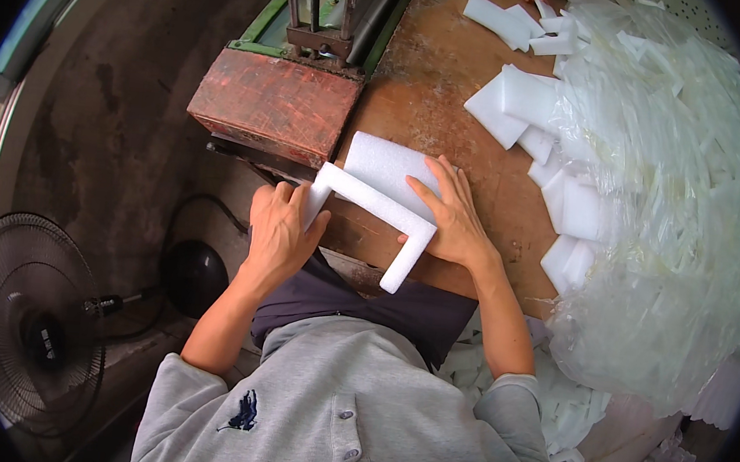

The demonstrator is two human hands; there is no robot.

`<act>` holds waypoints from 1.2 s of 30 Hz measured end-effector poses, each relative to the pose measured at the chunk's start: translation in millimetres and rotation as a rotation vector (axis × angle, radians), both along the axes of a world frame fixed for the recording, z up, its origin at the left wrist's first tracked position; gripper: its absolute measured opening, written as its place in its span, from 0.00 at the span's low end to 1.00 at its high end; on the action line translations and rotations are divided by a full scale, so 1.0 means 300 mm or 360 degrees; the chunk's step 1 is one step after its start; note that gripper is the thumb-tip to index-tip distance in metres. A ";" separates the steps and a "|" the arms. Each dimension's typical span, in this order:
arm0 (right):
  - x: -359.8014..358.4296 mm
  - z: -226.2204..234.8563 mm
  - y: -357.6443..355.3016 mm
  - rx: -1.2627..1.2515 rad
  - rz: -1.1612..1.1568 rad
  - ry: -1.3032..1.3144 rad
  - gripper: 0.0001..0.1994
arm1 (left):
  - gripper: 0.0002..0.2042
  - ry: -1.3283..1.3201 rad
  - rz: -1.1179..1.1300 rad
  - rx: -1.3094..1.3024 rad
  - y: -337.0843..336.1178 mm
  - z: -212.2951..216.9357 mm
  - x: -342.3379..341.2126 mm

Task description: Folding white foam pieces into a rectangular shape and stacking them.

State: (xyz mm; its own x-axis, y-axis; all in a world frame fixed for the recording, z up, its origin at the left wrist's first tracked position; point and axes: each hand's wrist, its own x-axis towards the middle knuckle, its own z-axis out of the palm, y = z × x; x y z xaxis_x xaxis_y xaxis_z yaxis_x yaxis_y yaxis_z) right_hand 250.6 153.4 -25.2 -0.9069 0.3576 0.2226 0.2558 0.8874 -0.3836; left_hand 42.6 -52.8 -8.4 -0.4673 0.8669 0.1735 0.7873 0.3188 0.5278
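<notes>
The white foam bracket [379, 204] partly hides my right hand [454, 219]; whether that hand grips, I can't tell. My left hand [280, 230] pinches its nine o'clock end, the rest stretching toward three.

The left hand [284, 234] grips one leg of a U-shaped white foam piece [372, 201], and the right hand [457, 217] lies with spread fingers on flat white foam [385, 155] just behind it. Beyond the left hand sits a reddish block [277, 104]; right of the right hand, white foam pads [583, 210] lie beside clear plastic sheeting [671, 161].
</notes>
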 end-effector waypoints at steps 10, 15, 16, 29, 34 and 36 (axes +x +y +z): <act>0.009 0.089 0.124 -0.0034 -0.0110 0.0038 0.31 | 0.15 -0.0734 0.0321 0.0010 -0.089 0.054 -0.109; -0.169 0.026 0.456 0.0730 -0.0287 -0.0079 0.26 | 0.24 -0.0743 0.0360 0.0132 -0.038 0.051 -0.168; -0.193 0.004 0.504 0.0867 -0.0291 -0.0228 0.23 | 0.25 -0.0672 0.0393 0.0132 -0.037 0.040 -0.180; 0.031 0.137 0.390 0.0376 -0.0350 -0.0076 0.19 | 0.15 0.0051 0.0679 0.0393 0.037 0.187 -0.915; -0.069 0.148 0.326 0.0091 -0.0166 -0.0010 0.18 | 0.18 0.0088 0.0610 0.0181 0.292 0.124 -1.282; -0.104 0.139 0.331 0.0058 -0.0112 0.0035 0.18 | 0.18 0.0111 0.0487 0.0121 0.422 0.089 -1.295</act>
